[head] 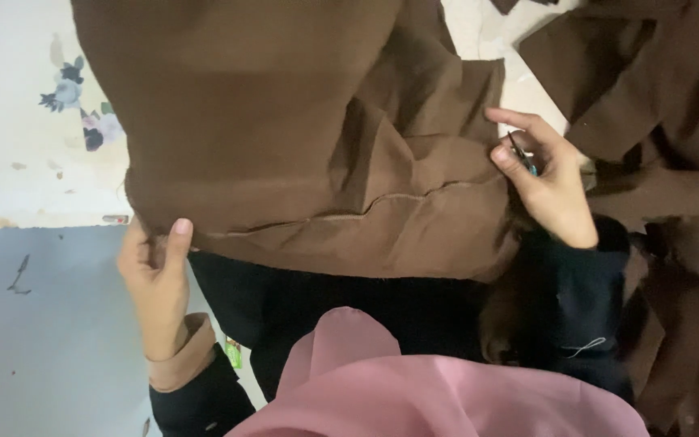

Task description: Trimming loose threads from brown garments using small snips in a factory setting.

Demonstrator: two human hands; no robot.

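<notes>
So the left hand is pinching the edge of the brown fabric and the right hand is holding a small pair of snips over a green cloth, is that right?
Not quite. In the head view the right hand holds the small thread snips at the edge of the same brown fabric, not a green cloth. The left hand does pinch that fabric's lower edge.

Brown garment (pixel 285 121): large, plain cloth, folded and creased, spread between both hands, lower hemmed edge facing person. Stitched seam runs along that edge. Left hand (pixel 155 279) pinches lower left corner. Small thread snips (pixel 522 154), dark blades, teal handle: pinched in right hand (pixel 548 182), touching garment's right edge.
</notes>
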